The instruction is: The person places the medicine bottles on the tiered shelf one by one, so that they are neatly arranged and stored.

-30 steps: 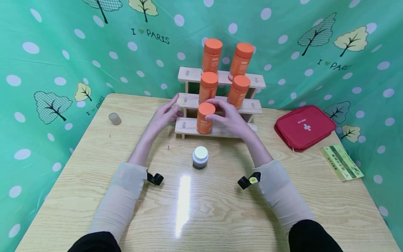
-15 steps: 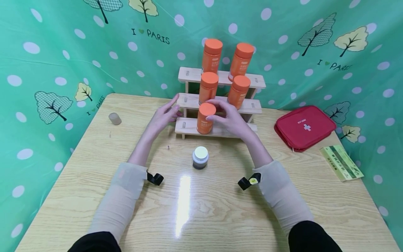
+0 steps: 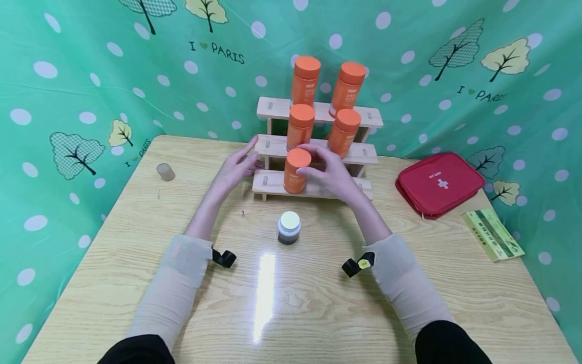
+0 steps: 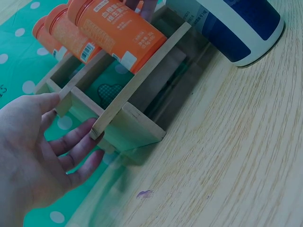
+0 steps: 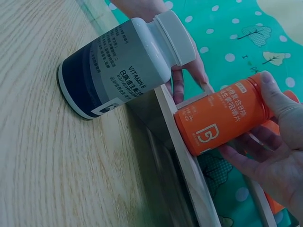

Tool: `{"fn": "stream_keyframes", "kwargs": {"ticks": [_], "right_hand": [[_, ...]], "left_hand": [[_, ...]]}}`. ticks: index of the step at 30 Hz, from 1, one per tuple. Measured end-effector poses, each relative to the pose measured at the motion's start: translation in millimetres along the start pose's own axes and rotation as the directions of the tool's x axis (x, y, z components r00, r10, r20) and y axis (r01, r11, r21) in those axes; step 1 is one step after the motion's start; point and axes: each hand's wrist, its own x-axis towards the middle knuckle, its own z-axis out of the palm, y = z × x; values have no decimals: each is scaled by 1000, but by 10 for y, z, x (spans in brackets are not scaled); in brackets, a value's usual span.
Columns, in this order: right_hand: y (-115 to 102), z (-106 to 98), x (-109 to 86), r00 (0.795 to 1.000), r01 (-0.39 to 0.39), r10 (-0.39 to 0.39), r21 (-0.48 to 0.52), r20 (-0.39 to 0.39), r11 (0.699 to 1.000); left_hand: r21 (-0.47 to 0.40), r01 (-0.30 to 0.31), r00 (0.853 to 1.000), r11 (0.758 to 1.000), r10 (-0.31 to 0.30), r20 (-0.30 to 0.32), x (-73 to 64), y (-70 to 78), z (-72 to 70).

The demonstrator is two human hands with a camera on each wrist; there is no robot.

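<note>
My right hand (image 3: 334,174) holds an orange vitamin bottle (image 3: 294,177) upright on the lowest step of a three-step wooden rack (image 3: 318,189). In the right wrist view, the thumb lies at the lid of this bottle (image 5: 222,113) and the fingers reach round its far side. My left hand (image 3: 229,174) is at the rack's left end. As the left wrist view shows, its thumb lies by the middle step and its loosely bent fingers touch the end of the lowest step (image 4: 137,80). A white-capped vitamin B bottle (image 3: 289,228) stands on the table before the rack.
Orange bottles stand in pairs on the rack's middle step (image 3: 273,144) and top step (image 3: 273,106). At right lie a red first aid pouch (image 3: 438,184) and a green-yellow packet (image 3: 493,235). A small greyish cylinder (image 3: 165,172) is at left. Green patterned cloth (image 3: 182,96) hangs behind.
Hardly anything differs. My right wrist has shifted very slightly left and toward me, while the held orange bottle, the rack and my left hand stay in place.
</note>
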Motion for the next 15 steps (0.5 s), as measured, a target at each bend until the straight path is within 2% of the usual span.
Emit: {"fn": "stream_keyframes", "kwargs": {"ticks": [15], "right_hand": [[57, 22, -19, 1000, -12, 12, 13, -10, 1000]], "left_hand": [[-6, -4, 1000, 1000, 4, -2, 15, -29, -1]]}}
